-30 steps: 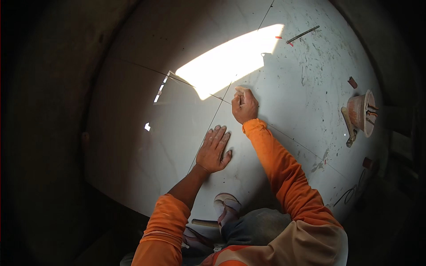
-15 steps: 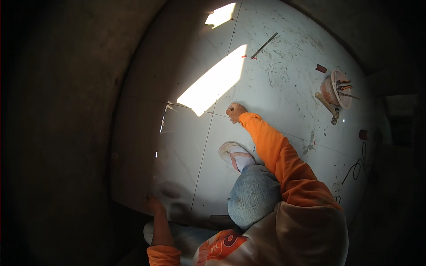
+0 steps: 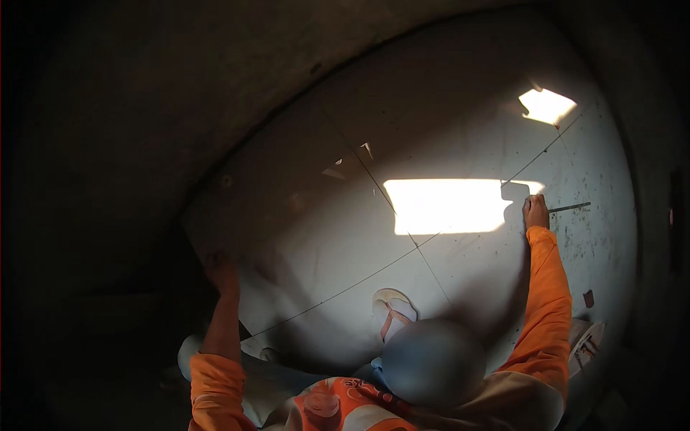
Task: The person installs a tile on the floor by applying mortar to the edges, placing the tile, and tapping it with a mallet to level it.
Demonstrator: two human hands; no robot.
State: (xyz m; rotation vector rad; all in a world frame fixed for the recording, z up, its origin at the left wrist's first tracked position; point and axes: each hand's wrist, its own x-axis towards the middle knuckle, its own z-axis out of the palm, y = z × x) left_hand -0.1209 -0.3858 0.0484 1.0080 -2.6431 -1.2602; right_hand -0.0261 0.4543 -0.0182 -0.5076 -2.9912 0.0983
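My right hand (image 3: 535, 212), arm stretched out in an orange sleeve, is down at the tiled floor (image 3: 345, 251) by the edge of the bright sunlit patch. Its fingers are drawn together, and whatever they hold, if anything, is hidden. A thin dark rod (image 3: 570, 207) lies on the floor just right of this hand; I cannot tell whether they touch. My left hand (image 3: 221, 269) is low at the left, in deep shadow near the floor's edge. Its fingers are too dark to make out.
My sandalled foot (image 3: 395, 309) rests on the tiles between my arms. A bucket (image 3: 587, 341) with tools stands right of my right forearm, near a small dark red piece (image 3: 589, 298). A dark wall (image 3: 237, 100) borders the floor at the far left.
My view has swung left, so the floor appears turned clockwise. My right hand has moved farther out, from near my foot to beside the rod. My left hand stays low in the shadow.
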